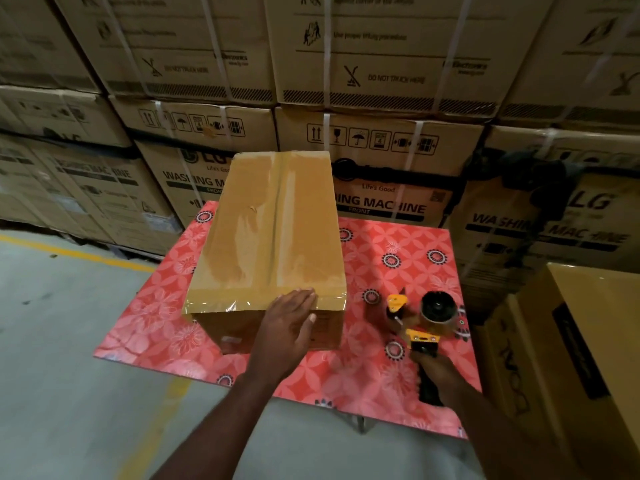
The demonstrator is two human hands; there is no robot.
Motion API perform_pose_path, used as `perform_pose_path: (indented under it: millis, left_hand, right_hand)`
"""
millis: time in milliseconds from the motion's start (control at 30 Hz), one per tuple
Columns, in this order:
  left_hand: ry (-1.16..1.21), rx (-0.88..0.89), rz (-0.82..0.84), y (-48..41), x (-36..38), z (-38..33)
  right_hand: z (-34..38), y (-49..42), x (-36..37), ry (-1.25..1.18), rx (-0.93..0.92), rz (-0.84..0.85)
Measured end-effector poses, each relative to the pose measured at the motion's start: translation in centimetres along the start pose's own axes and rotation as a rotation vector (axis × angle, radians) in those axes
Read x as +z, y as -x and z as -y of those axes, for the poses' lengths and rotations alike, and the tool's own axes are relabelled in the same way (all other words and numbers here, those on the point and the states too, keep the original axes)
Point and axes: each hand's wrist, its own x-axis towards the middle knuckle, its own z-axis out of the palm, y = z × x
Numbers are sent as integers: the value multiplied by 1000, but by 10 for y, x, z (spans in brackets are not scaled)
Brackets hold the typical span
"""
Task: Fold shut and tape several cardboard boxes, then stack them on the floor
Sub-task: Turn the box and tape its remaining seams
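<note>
A closed brown cardboard box (pixel 266 230) stands on a table with a red flowered cloth (pixel 398 372). Shiny brown tape covers its top and runs down over the near edge. My left hand (pixel 289 327) lies flat with straight fingers on the box's near top edge and front face, pressing on the tape end. To the right of the box, my right hand (pixel 441 377) grips the black handle of a yellow and black tape dispenser (pixel 424 318), whose roll rests on the cloth.
Large strapped washing-machine cartons (pixel 381 140) are stacked like a wall behind the table. More brown boxes (pixel 571 341) stand close at the right of the table. Grey concrete floor (pixel 69 341) with a yellow line lies at the left and in front.
</note>
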Motion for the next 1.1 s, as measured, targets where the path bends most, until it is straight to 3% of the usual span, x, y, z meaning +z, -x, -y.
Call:
perform_pose_path:
  millis: [100, 133, 167, 233, 300, 367, 433, 600, 667, 867, 1000, 1100]
  left_hand:
    - [5, -7, -10, 1, 1, -1]
    - [10, -10, -12, 1, 1, -1]
    - [14, -16, -15, 1, 1, -2]
    - [25, -33, -21, 1, 2, -2]
    - [40, -53, -20, 1, 3, -4]
    - [47, -62, -22, 2, 3, -5]
    - [44, -62, -22, 2, 4, -6]
    - [50, -64, -11, 1, 2, -5]
    - [48, -64, -12, 1, 1, -6]
    - [58, -49, -10, 1, 1, -6]
    - [49, -55, 2, 1, 0, -7]
    - [8, -50, -17, -5, -8, -12]
  right_hand:
    - [6, 8, 14, -227, 168, 128]
    - [12, 18, 18, -167, 183, 191]
    - [17, 28, 20, 42, 169, 253]
    - [25, 47, 28, 562, 19, 344]
    - [37, 54, 42, 708, -353, 301]
    - [52, 56, 64, 368, -602, 290]
    - [73, 65, 86, 36, -704, 309]
    - [79, 85, 138, -248, -776, 196]
    - [73, 88, 147, -268, -786, 105]
    - [62, 79, 155, -12, -870, -47]
    - [63, 73, 145, 63, -869, 44]
    - [79, 91, 127, -47, -858, 104]
